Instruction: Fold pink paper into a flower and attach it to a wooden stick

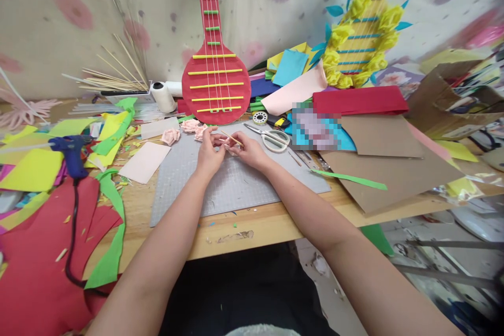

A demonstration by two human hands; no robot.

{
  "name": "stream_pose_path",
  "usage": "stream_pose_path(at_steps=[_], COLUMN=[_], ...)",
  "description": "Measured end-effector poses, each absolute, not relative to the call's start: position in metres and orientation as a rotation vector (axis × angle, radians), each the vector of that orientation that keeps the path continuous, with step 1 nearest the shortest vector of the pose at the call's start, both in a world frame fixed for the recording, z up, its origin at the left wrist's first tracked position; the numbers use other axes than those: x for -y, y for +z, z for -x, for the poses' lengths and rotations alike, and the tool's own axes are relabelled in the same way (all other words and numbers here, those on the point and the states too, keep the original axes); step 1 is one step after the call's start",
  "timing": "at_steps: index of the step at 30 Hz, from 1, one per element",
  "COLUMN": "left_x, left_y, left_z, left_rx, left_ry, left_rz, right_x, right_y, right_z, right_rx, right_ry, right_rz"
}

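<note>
Over the grey cutting mat (252,186), my left hand (210,151) and my right hand (249,150) meet, fingers closed around a small piece of pink crepe paper (227,141). A thin wooden stick (232,138) sticks out from my right hand's fingers, angled across the paper. How the paper is folded is mostly hidden by the fingers. Just left and behind lie several pink paper roses (170,136). White-handled scissors (275,140) rest to the right of my right hand. A pale pink paper rectangle (145,162) lies left of the mat.
A red paper lute (216,84) leans on the wall behind. A yellow one with paper flowers (360,44) stands farther right. A blue glue gun (73,155) and red paper (43,252) are on the left. Brown cardboard (388,181) and a green strip (350,178) lie right.
</note>
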State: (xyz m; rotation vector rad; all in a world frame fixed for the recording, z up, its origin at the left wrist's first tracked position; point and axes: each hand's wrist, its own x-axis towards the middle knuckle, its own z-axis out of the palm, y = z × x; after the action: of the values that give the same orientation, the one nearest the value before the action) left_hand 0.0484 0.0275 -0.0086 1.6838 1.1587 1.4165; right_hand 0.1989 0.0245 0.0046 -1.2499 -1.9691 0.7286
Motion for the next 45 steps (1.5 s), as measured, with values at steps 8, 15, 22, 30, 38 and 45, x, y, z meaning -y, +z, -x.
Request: stream_pose_path(at_steps=[8, 15, 22, 30, 38, 45], left_x=[-0.022, -0.018, -0.024, -0.03, -0.03, -0.03], left_y=[-0.002, -0.002, -0.006, -0.01, -0.009, -0.007], left_z=[-0.048, -0.049, -0.047, -0.046, -0.045, -0.044], left_rx=[-1.213, -1.322, -1.228, -1.207, -1.217, -1.195], left_ry=[1.318, 1.213, 1.345, 1.339, 1.327, 1.322], left_rz=[-1.815, -1.996, -1.77, -1.508, -1.466, -1.506], right_x=[-0.025, -0.023, -0.023, -0.021, -0.024, -0.023], right_y=[0.004, 0.004, 0.006, 0.006, 0.004, 0.01], right_z=[-0.199, -0.196, -0.196, -0.201, -0.198, -0.202], right_rx=[1.915, 1.922, 1.92, 1.963, 1.931, 1.93], right_ry=[0.723, 0.666, 0.658, 0.729, 0.75, 0.738], right_rz=[1.216, 1.311, 1.323, 1.246, 1.279, 1.278])
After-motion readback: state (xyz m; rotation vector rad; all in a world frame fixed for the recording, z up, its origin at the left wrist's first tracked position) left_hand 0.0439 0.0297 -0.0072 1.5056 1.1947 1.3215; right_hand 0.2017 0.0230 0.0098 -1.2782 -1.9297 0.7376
